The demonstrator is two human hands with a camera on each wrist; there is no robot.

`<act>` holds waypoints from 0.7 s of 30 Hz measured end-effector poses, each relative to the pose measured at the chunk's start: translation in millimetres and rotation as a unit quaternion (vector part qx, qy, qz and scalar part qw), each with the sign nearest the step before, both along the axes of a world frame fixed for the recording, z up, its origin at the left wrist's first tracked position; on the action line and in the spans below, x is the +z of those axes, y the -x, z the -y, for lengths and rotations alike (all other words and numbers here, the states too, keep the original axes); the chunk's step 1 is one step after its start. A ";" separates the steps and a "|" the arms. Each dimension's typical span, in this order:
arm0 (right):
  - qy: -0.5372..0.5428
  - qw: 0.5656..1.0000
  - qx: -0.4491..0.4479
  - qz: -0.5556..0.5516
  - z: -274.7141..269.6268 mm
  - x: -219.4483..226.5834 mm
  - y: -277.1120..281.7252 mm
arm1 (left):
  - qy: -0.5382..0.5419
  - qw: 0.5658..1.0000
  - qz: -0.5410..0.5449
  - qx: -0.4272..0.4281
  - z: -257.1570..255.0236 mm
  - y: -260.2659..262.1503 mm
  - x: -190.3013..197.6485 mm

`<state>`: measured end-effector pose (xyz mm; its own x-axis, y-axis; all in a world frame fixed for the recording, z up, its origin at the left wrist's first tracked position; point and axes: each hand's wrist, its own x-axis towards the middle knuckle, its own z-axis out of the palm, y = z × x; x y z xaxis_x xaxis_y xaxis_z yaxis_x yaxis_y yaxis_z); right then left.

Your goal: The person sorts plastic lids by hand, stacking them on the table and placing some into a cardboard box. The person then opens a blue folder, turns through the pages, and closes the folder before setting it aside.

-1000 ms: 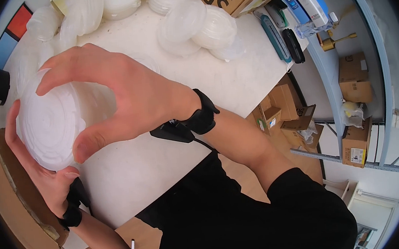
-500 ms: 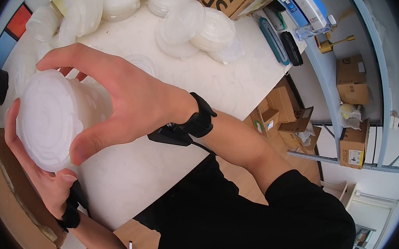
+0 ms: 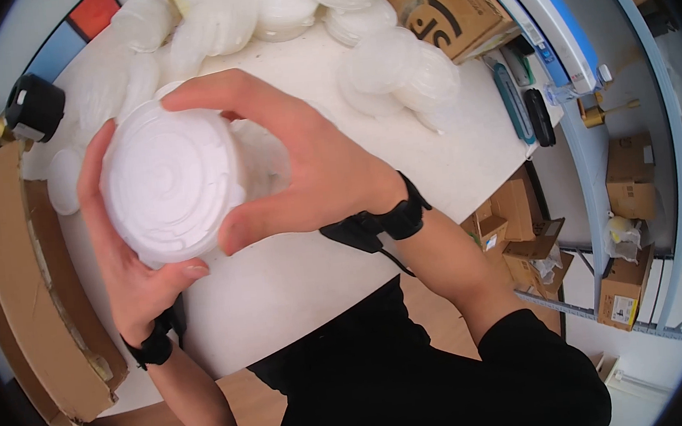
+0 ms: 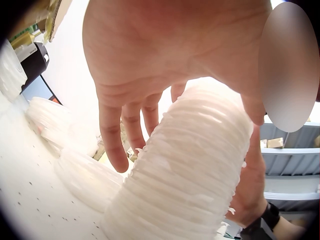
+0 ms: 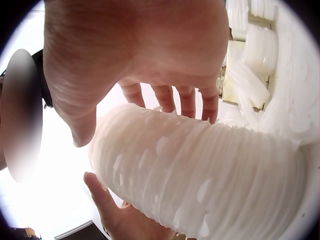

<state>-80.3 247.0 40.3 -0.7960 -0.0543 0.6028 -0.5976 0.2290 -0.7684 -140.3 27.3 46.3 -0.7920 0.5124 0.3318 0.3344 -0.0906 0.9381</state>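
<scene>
A stack of round translucent plastic pieces (image 3: 166,185) lies right inside the grasp of both hands, with neither one nearer; the left hand (image 3: 137,292) is at its outer left side, the right hand (image 3: 311,162) comes round the opposite side from the right. The stack's long axis runs away from the hands' thumbs and down toward the white table (image 3: 281,276), its round end facing up at the wearer; it looks tilted in the wrist views (though how far, and whether its lower end touches the table, I cannot tell).

The left hand is widely spread but curved, its fingers along the outer rim and its thumb at the near edge; the right hand makes a broad C, thumb on the near side, fingers over the far side; between them they grip the stack, and the thumbs lie close together.

Just beyond the left hand's fingers a single round piece (image 3: 65,182) rests on the table; an open cardboard box (image 3: 32,284) is further to that hand's left. Beyond the right hand lie more piles of the same pieces (image 3: 284,9); past them is a lettered carton (image 3: 444,6); nothing visible separates either hand from the held stack, but each partly hides its ribbed side.
</scene>
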 end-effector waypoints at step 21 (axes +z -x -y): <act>0.034 0.994 0.064 0.076 -6.3 -3.4 -2.0 | -0.006 0.986 -0.161 -0.040 7.6 14.3 -5.6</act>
<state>-78.3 253.2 36.8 -0.8673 -0.1247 0.4820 -0.4944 0.1024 -0.8632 -154.6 19.7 40.8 -0.6014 0.5634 0.5664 0.6060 -0.1403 0.7830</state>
